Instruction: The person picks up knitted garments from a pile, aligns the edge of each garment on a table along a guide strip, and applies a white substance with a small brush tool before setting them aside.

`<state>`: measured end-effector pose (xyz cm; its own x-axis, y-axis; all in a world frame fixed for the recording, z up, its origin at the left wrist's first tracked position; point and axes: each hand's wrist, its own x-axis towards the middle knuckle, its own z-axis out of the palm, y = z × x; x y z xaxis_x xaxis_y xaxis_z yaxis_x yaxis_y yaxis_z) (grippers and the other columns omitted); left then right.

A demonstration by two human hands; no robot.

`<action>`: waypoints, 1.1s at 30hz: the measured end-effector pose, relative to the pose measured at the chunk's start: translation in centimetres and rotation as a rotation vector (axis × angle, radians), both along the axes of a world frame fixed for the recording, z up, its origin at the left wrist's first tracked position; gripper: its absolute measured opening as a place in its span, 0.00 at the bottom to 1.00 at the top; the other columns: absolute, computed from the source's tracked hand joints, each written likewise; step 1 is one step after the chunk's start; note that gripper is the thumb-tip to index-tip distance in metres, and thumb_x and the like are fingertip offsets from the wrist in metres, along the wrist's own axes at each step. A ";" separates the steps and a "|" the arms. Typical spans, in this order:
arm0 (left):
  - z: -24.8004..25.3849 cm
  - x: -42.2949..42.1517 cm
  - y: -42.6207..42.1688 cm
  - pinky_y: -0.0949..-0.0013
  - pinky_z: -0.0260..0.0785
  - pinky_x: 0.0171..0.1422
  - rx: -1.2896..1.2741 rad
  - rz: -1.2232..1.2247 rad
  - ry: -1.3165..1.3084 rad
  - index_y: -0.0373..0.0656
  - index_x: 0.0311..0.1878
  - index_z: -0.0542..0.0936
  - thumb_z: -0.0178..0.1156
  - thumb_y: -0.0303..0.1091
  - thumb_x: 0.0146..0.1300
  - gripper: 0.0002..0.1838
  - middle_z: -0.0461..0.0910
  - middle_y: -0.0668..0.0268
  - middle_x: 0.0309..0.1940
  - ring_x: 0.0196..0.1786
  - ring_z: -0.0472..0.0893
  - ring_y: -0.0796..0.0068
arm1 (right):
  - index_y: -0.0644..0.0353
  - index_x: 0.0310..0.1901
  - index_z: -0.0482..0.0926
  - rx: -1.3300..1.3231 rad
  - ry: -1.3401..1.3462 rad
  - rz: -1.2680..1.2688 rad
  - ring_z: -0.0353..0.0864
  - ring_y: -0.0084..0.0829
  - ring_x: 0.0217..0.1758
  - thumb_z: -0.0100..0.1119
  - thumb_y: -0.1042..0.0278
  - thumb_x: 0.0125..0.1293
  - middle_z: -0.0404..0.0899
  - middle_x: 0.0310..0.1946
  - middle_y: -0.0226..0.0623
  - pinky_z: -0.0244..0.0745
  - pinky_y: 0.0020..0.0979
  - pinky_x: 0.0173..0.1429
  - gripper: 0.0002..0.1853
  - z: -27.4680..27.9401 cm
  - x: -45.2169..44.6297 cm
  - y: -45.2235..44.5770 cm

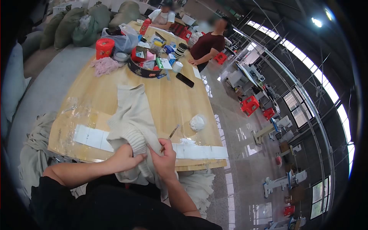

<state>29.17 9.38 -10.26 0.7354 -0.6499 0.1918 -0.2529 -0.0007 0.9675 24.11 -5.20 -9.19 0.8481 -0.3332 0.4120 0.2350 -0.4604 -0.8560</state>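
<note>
A cream knitted garment with ribbed edges lies on the front of the table and hangs over its edge towards my lap. My left hand is closed on a ribbed band of the knit. Just beside it, my right hand grips a slim stick-like tool with a brownish shaft, pointing up and away; its exact kind is too small to make out. The fingers of this hand also press against the knit. To the right of the tool sits a white ball of yarn.
On the wooden table, a white measuring strip runs along the front. Further back are a black phone, a round tin of supplies, a red tub and pink cloth. Two people are at the far end.
</note>
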 end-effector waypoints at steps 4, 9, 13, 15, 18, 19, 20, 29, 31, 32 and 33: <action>-0.9 0.3 1.0 0.67 0.67 0.48 0.131 -0.001 -0.053 0.34 0.45 0.73 0.56 0.34 0.56 0.16 0.77 0.54 0.36 0.42 0.77 0.64 | 0.64 0.38 0.72 0.024 0.040 0.068 0.69 0.17 0.33 0.63 0.77 0.52 0.73 0.29 0.29 0.67 0.20 0.40 0.13 0.5 1.6 0.1; 1.3 1.8 -0.5 0.67 0.68 0.49 -0.155 -0.031 0.524 0.37 0.46 0.74 0.55 0.37 0.60 0.15 0.78 0.61 0.39 0.42 0.77 0.69 | 0.64 0.42 0.70 0.235 0.017 0.168 0.72 0.21 0.37 0.63 0.77 0.51 0.73 0.33 0.34 0.68 0.22 0.43 0.16 -0.7 1.9 -0.3; 4.4 4.7 -1.1 0.70 0.65 0.53 -0.400 -0.175 0.910 0.40 0.45 0.75 0.53 0.41 0.62 0.15 0.77 0.66 0.41 0.43 0.75 0.75 | 0.63 0.43 0.69 -0.028 -0.234 0.123 0.74 0.29 0.37 0.63 0.77 0.49 0.73 0.34 0.36 0.69 0.27 0.44 0.18 1.9 -0.5 -0.3; 6.0 2.4 -2.3 0.70 0.66 0.53 -0.282 -0.184 0.761 0.39 0.44 0.75 0.54 0.39 0.62 0.14 0.77 0.66 0.41 0.44 0.76 0.75 | 0.63 0.43 0.69 -0.255 -0.087 -0.120 0.73 0.30 0.36 0.61 0.79 0.46 0.73 0.33 0.37 0.69 0.28 0.43 0.20 0.8 -0.7 -0.7; 7.1 3.2 -3.7 0.72 0.66 0.51 -0.432 -0.135 0.740 0.39 0.44 0.75 0.55 0.39 0.61 0.14 0.77 0.66 0.40 0.42 0.76 0.76 | 0.63 0.40 0.69 -0.386 -0.115 -0.340 0.72 0.31 0.32 0.54 0.82 0.45 0.72 0.31 0.38 0.68 0.29 0.41 0.16 1.3 -1.9 -3.0; 7.8 4.5 -3.6 0.73 0.67 0.50 -0.547 -0.086 0.780 0.38 0.44 0.74 0.55 0.38 0.61 0.14 0.77 0.66 0.40 0.42 0.76 0.77 | 0.64 0.39 0.69 -0.419 -0.091 -0.424 0.71 0.31 0.33 0.53 0.82 0.45 0.71 0.30 0.38 0.68 0.29 0.41 0.15 1.5 -2.4 -3.9; 8.2 6.4 -3.4 0.73 0.67 0.48 -0.669 -0.071 0.731 0.38 0.44 0.75 0.55 0.38 0.61 0.14 0.77 0.66 0.40 0.42 0.75 0.78 | 0.64 0.38 0.68 -0.448 -0.065 -0.512 0.71 0.31 0.33 0.51 0.82 0.46 0.71 0.29 0.37 0.67 0.29 0.42 0.14 1.6 -3.0 -5.1; 0.3 7.0 -2.6 0.61 0.67 0.49 0.455 -0.256 -0.709 0.36 0.44 0.74 0.53 0.43 0.59 0.19 0.77 0.50 0.39 0.43 0.76 0.49 | 0.63 0.34 0.68 -0.331 -0.039 -0.879 0.71 0.35 0.32 0.56 0.79 0.45 0.70 0.27 0.38 0.66 0.32 0.40 0.12 5.2 -7.2 -13.1; -1.1 6.9 -4.1 0.59 0.68 0.45 0.948 -0.686 -0.684 0.33 0.38 0.76 0.54 0.44 0.57 0.19 0.77 0.48 0.35 0.40 0.77 0.51 | 0.63 0.34 0.68 -0.391 -0.029 -0.842 0.71 0.36 0.31 0.56 0.79 0.45 0.70 0.28 0.39 0.66 0.33 0.39 0.12 5.3 -6.5 -12.5; -1.9 7.1 -4.6 0.59 0.68 0.45 0.952 -0.680 -0.679 0.33 0.38 0.76 0.54 0.44 0.57 0.19 0.77 0.48 0.35 0.40 0.77 0.51 | 0.63 0.34 0.68 -0.500 -0.037 -0.782 0.70 0.37 0.31 0.56 0.79 0.45 0.70 0.27 0.40 0.66 0.34 0.39 0.12 4.5 -5.9 -12.7; -2.9 7.2 -5.0 0.59 0.68 0.46 0.891 -0.724 -0.696 0.32 0.39 0.75 0.55 0.41 0.56 0.18 0.77 0.48 0.35 0.41 0.77 0.52 | 0.63 0.34 0.68 -0.608 -0.046 -0.721 0.70 0.39 0.31 0.56 0.79 0.45 0.70 0.27 0.40 0.65 0.35 0.39 0.12 4.0 -5.4 -12.7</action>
<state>36.39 4.37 -13.11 0.0983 -0.9467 -0.3066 -0.9000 -0.2160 0.3786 18.74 -17.88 -5.22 0.4996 -0.4884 0.7154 -0.2535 -0.8722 -0.4184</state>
